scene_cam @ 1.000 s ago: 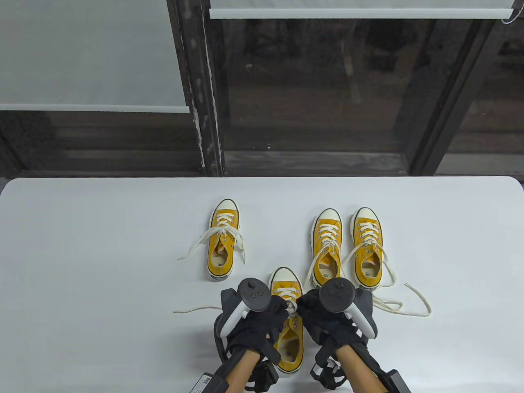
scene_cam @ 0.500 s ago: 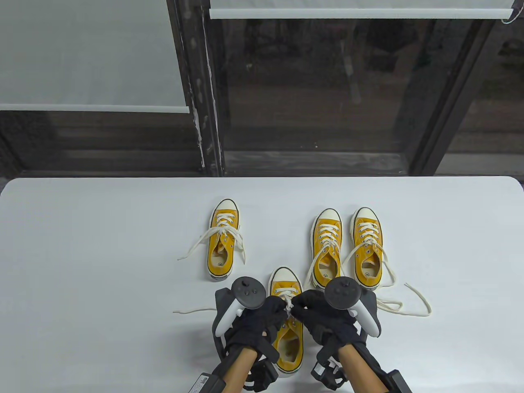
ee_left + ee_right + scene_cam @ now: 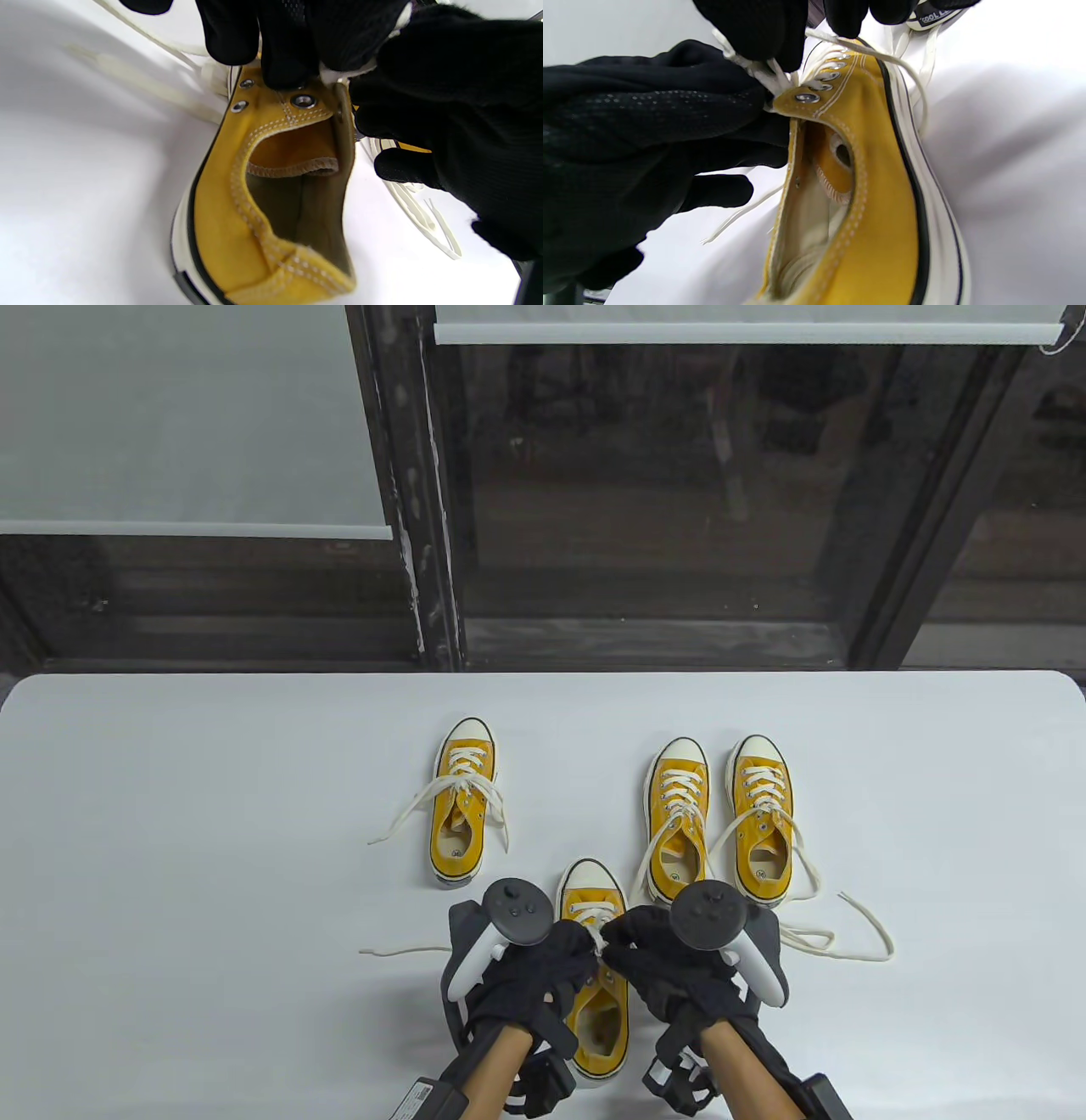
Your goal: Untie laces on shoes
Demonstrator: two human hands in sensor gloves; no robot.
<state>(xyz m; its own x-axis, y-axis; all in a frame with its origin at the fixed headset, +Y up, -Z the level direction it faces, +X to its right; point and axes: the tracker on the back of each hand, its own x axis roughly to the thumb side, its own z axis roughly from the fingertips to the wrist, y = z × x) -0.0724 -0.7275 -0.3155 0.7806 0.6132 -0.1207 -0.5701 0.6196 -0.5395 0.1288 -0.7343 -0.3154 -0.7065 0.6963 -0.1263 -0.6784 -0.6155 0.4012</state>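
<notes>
Four yellow shoes on the white table (image 3: 212,814). The nearest shoe (image 3: 598,1010) sits at the table's near edge, toe pointing away, directly between both wrists; presumably drawn close so both hands can work the lacing from either side.

The three others sit farther back: a lone shoe (image 3: 459,814) to the left, and a pair (image 3: 717,823) side by side on the right. Their lace ends trail loose across the table, so they read as already untied. The near shoe looks like the last one.

Left hand (image 3: 539,976) and right hand (image 3: 674,971) meet over the near shoe's top eyelets.

- Left fingers (image 3: 288,55): curled tight, tips pressed at the top eyelet row, pinching a bit of white lace (image 3: 335,75) against the opposing glove.
- Right fingers (image 3: 763,34): likewise closed, pinching a bunched white knot (image 3: 763,74) just beside the top eyelet. One strand runs from there over the shoe's right edge.
- One free lace end (image 3: 403,948) lies on the table to the left of the left hand.

Judgement: bow already pulled out, residual knot being picked apart. Whether the knot is loosened at all cannot be told; gloves cover it.
</notes>
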